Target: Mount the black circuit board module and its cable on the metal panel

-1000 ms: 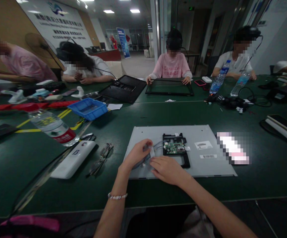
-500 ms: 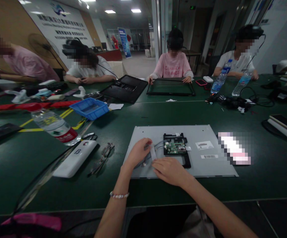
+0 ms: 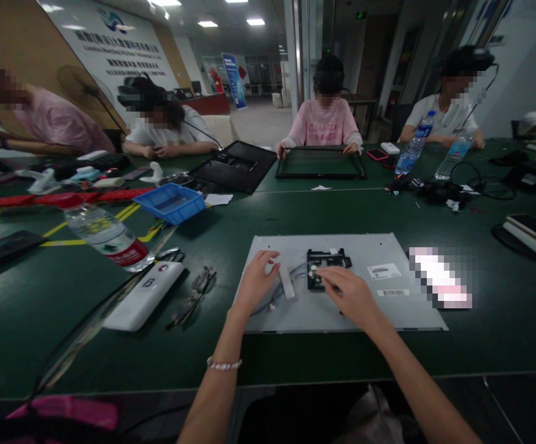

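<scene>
A grey metal panel [image 3: 379, 308] lies flat on the green table [image 3: 295, 209] in front of me. A small green circuit board [image 3: 325, 268] in a black frame sits near its middle, with thin cables [image 3: 295, 270] and a white tape strip [image 3: 287, 282] running left from it. My left hand [image 3: 255, 283] rests on the panel by the tape strip, fingers curled, thumb near the tape. My right hand [image 3: 348, 295] lies over the circuit board's lower part, fingers bent down onto it. Whether either hand grips anything is hidden.
A white power bank [image 3: 145, 295], glasses [image 3: 193, 295], a water bottle [image 3: 108, 234] and a blue tray [image 3: 171, 202] lie to the left. A lit phone [image 3: 438, 277] lies right of the panel. Several other people sit around the table with screen frames [image 3: 321, 163].
My right hand has moved right and forward, from the tape and cables beside my left hand onto the circuit board. My left hand stays by the tape strip.
</scene>
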{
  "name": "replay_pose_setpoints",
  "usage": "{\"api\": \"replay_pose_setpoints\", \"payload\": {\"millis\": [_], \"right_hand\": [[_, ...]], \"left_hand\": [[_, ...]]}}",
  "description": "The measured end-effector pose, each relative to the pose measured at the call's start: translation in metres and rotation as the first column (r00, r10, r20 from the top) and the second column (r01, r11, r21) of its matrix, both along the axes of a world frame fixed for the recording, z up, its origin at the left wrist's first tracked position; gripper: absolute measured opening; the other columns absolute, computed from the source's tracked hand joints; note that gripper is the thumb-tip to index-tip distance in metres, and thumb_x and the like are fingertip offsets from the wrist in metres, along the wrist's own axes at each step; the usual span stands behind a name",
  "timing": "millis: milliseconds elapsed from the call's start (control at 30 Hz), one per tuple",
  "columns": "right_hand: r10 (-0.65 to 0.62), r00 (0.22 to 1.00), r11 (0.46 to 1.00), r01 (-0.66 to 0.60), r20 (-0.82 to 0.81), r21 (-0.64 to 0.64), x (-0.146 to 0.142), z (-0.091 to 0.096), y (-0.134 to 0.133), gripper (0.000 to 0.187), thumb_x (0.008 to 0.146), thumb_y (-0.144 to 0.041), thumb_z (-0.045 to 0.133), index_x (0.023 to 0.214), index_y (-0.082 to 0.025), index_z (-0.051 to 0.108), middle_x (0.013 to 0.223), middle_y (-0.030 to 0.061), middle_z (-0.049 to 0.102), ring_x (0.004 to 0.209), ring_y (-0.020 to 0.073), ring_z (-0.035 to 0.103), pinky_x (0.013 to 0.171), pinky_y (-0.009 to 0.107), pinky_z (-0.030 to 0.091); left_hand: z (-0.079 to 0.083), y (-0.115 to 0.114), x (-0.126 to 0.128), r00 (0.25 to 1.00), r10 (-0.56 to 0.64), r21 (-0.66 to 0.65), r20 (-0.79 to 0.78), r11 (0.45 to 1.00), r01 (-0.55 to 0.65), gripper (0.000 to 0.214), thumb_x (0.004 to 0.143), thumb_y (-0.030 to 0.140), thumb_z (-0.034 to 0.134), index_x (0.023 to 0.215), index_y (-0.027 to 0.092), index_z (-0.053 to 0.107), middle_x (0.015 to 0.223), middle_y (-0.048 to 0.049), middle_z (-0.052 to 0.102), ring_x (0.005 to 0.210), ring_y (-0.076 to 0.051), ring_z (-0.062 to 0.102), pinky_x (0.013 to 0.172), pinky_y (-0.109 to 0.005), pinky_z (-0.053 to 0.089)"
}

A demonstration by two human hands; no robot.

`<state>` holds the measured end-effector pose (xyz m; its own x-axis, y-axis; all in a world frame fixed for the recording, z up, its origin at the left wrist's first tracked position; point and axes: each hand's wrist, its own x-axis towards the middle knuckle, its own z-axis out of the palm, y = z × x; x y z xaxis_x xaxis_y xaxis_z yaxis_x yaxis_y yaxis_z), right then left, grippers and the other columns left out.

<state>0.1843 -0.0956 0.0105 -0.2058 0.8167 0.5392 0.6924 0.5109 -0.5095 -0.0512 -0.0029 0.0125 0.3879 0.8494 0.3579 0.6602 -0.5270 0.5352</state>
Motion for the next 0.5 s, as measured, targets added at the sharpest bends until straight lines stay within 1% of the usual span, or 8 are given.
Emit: {"api": "replay_pose_setpoints", "payload": {"millis": [67,133,233,300,367,500], "right_hand": [[-0.106,0.994,0.994,0.104,-0.032,-0.044,0.026,-0.003,0.003,0.030,0.088,-0.020,0.044,0.114,-0.022,0.060,0.113,0.0058,0.064,0.105,0.0197,0.058,0.093,0.039,0.046],[-0.168,0.986,0.981,0.166,-0.010,-0.103,0.051,-0.009,0.004,0.028,0.087,-0.022,0.046,0.111,-0.023,0.061,0.110,0.0055,0.065,0.103,0.0213,0.059,0.091,0.042,0.047],[-0.174,0.984,0.970,0.177,0.030,-0.169,0.076,-0.020,0.003,0.026,0.085,-0.022,0.048,0.107,-0.023,0.062,0.108,0.0049,0.065,0.101,0.0218,0.059,0.090,0.043,0.047],[-0.154,0.987,0.969,0.158,0.035,-0.188,0.082,-0.026,0.000,0.025,0.083,-0.022,0.051,0.106,-0.022,0.062,0.107,0.0047,0.065,0.100,0.0216,0.059,0.090,0.041,0.047],[-0.138,0.990,0.972,0.142,0.035,-0.188,0.083,-0.030,-0.004,0.025,0.082,-0.023,0.053,0.105,-0.022,0.062,0.107,0.0048,0.065,0.099,0.0215,0.059,0.090,0.040,0.047],[-0.109,0.990,0.974,0.124,0.087,-0.189,0.080,-0.032,-0.007,0.025,0.081,-0.025,0.057,0.106,-0.023,0.061,0.107,0.0041,0.065,0.099,0.0214,0.059,0.089,0.040,0.046]], "left_hand": [[-0.001,-0.001,0.000,0.999,-0.028,-0.023,-0.027,0.999,0.027,0.024,0.086,0.021,0.048,0.108,0.021,0.056,0.105,-0.0047,0.057,0.092,-0.018,0.057,0.087,-0.034,0.044],[0.000,-0.002,-0.001,0.996,-0.068,-0.055,-0.061,0.996,0.065,0.025,0.086,0.022,0.049,0.109,0.020,0.056,0.103,-0.0053,0.058,0.091,-0.019,0.058,0.085,-0.034,0.044],[0.000,-0.002,0.000,0.992,-0.098,-0.087,-0.085,0.992,0.090,0.027,0.085,0.020,0.049,0.110,0.020,0.057,0.102,-0.0057,0.059,0.091,-0.019,0.058,0.086,-0.034,0.044],[-0.001,-0.001,0.000,0.992,-0.091,-0.090,-0.085,0.992,0.084,0.027,0.083,0.018,0.050,0.109,0.020,0.058,0.101,-0.0057,0.060,0.091,-0.019,0.058,0.085,-0.034,0.044],[-0.002,0.000,0.001,0.993,-0.078,-0.092,-0.085,0.993,0.070,0.027,0.082,0.016,0.050,0.107,0.020,0.059,0.100,-0.0054,0.060,0.088,-0.019,0.059,0.084,-0.035,0.045],[-0.006,0.002,0.002,0.995,-0.066,-0.094,-0.079,0.994,0.059,0.025,0.082,0.015,0.048,0.102,0.020,0.061,0.096,-0.0049,0.061,0.086,-0.018,0.059,0.082,-0.034,0.046]]}}
